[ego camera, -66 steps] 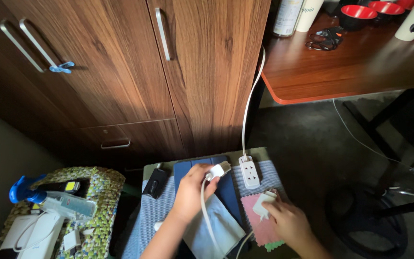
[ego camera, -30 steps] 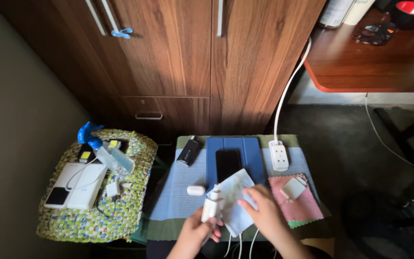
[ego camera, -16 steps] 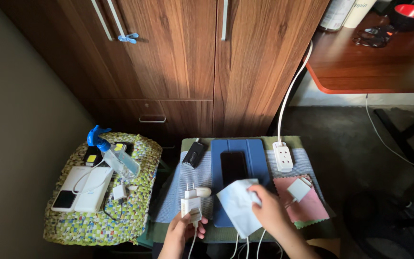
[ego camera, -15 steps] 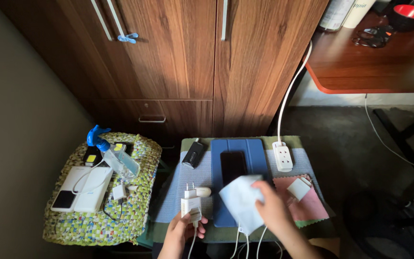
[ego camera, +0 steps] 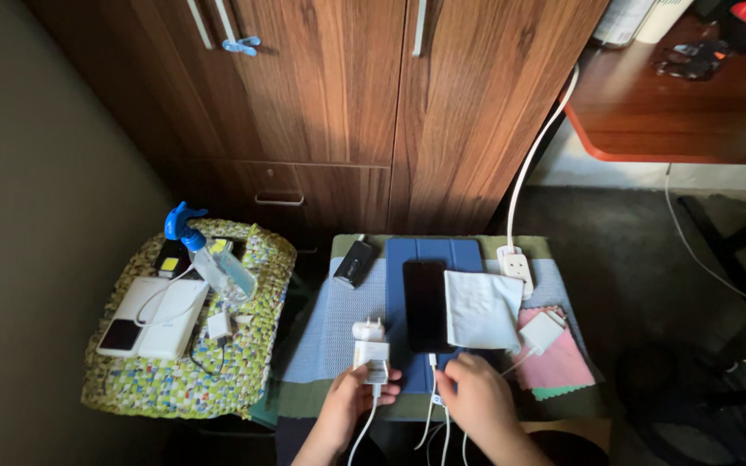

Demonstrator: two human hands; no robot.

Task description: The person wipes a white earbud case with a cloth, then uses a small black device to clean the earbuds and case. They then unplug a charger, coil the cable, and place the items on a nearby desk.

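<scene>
Charger plug (ego camera: 371, 354), white with its prongs up, is pinched in the left hand (ego camera: 351, 406), cable hanging down from the grip. Right hand (ego camera: 475, 401) just beside it has its fingers closed on a white cable (ego camera: 432, 380) plugged into the black phone (ego camera: 426, 305). Phone sits right above that grip on a blue tablet case (ego camera: 435, 255), pale cloth (ego camera: 482, 308) beside it.
</scene>
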